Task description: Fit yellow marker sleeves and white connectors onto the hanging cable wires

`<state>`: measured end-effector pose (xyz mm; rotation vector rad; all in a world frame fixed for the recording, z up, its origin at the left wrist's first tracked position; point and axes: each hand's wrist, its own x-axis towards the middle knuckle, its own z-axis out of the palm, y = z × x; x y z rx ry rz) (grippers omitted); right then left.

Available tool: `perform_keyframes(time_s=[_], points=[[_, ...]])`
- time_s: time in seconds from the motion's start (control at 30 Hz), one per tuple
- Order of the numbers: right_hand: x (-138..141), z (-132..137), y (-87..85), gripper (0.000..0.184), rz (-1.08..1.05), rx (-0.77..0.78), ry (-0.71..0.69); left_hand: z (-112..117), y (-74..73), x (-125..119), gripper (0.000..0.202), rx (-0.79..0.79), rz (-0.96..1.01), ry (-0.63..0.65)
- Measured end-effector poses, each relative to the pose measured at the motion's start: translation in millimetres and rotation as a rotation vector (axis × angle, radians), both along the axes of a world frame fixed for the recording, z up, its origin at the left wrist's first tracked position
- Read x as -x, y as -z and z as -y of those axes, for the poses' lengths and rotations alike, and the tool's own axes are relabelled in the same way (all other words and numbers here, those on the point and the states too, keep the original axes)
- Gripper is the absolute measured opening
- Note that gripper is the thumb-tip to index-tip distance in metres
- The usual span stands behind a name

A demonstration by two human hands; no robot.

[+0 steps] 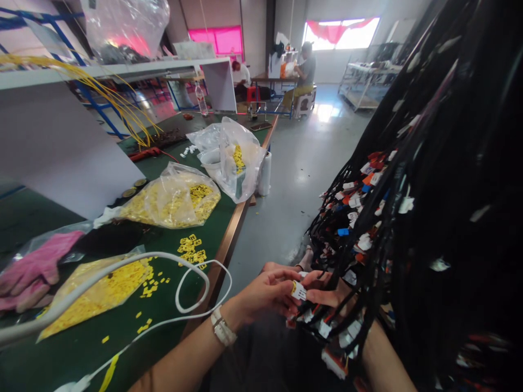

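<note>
Pinched between the fingers of my left hand [267, 291] is a white plug connector [300, 292] with a small yellow piece at its left end. My right hand [329, 294] closes its thumb and fingers about the connector's other end, partly hidden behind black cables. A thick bundle of black cables [368, 239] hangs on the right, tipped with many white, orange and blue connectors. More white connectors [326, 328] dangle just under my right hand. On the green bench to the left lie loose small yellow clips [192, 250].
Clear bags of yellow pieces [167, 198] lie on the green bench [163, 348], alongside pink gloves [38, 267]. A white cord [163, 318] loops towards the bench's brown edge [231, 231]. Another open bag [241, 158] stands farther back. Two people sit at the far end.
</note>
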<state>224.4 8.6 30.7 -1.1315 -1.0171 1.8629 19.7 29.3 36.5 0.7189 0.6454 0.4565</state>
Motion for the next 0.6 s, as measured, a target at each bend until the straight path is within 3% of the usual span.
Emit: perform_keyframes(time_s=[0.13, 0.27, 0.4, 0.6], points=[[-1, -1, 7.2, 0.027, -0.126, -0.016, -0.003, 1, 1.5, 1, 0.047, 0.047, 0.073, 0.039], [0, 0, 9.8, 0.025, -0.122, -0.002, 0.030, 1, 3.2, 0, 0.045, 0.031, 0.073, 0.017], [1, 0, 11.2, 0.026, -0.112, -0.020, 0.029, 2, 4.8, -2, 0.043, -0.045, 0.066, -0.050], [-5, -3, 29.2, 0.025, -0.174, -0.049, -0.080, 3, 3.8, -3, 0.041, -0.164, 0.012, -0.118]])
